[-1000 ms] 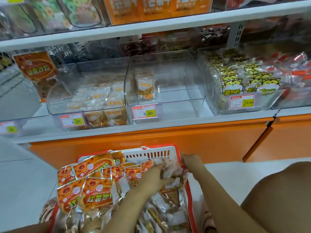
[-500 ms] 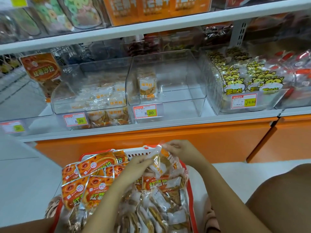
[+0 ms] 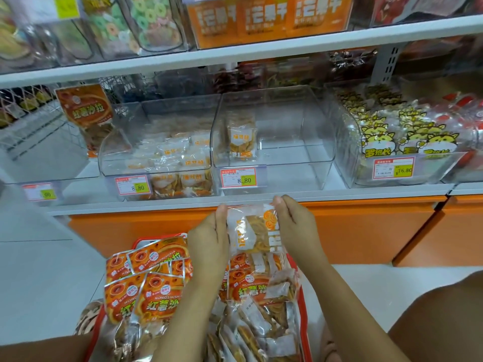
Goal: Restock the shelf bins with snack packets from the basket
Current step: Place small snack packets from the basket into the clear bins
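Observation:
Between both hands hangs a clear snack packet [image 3: 253, 231] with white and orange print, held upright above the red basket [image 3: 304, 309]. My left hand [image 3: 209, 239] pinches its left top corner and my right hand [image 3: 295, 226] pinches its right top corner. The basket is heaped with orange foil packets [image 3: 154, 291] on the left and clear packets [image 3: 256, 325] on the right. Straight ahead on the shelf stands a clear bin [image 3: 287, 142] that holds one matching packet [image 3: 241, 141]. The bin to its left [image 3: 146, 163] is partly filled with similar packets.
A bin of yellow cat-print packets [image 3: 392, 142] stands at the right. An orange packet [image 3: 86, 111] hangs at the left. Price tags front each bin. An upper shelf board [image 3: 235, 56] overhangs the bins. The orange shelf base [image 3: 366, 231] is just behind the basket. My bare knee [image 3: 439, 322] is at lower right.
Both hands rose out of the basket with one clear packet and now hold it by its top corners, higher and closer to the shelf edge.

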A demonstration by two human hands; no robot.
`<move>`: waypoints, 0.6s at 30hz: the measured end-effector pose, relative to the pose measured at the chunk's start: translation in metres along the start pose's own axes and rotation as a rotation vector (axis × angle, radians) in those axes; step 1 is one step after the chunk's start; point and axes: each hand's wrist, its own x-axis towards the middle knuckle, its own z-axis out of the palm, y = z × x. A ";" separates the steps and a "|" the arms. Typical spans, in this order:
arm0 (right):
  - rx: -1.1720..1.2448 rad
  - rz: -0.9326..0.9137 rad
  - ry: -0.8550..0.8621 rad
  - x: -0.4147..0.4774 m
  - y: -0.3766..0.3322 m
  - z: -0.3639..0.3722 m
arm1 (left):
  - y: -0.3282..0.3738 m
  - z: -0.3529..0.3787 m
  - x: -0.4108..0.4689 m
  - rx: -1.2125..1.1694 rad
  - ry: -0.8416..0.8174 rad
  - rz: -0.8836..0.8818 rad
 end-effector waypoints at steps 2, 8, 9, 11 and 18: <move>0.040 0.054 -0.079 0.003 -0.005 -0.012 | 0.001 -0.006 0.010 0.081 -0.029 0.092; -0.004 0.052 -0.523 0.020 -0.032 -0.048 | 0.018 -0.033 0.052 0.024 -0.371 0.155; -0.037 0.023 -0.570 0.024 -0.038 -0.048 | 0.023 -0.034 0.058 0.030 -0.395 0.188; -0.114 -0.072 -0.626 0.031 -0.053 -0.046 | 0.036 -0.034 0.070 0.047 -0.406 0.241; -0.100 -0.102 -0.580 0.068 -0.094 -0.070 | 0.041 -0.030 0.129 -0.042 -0.135 0.108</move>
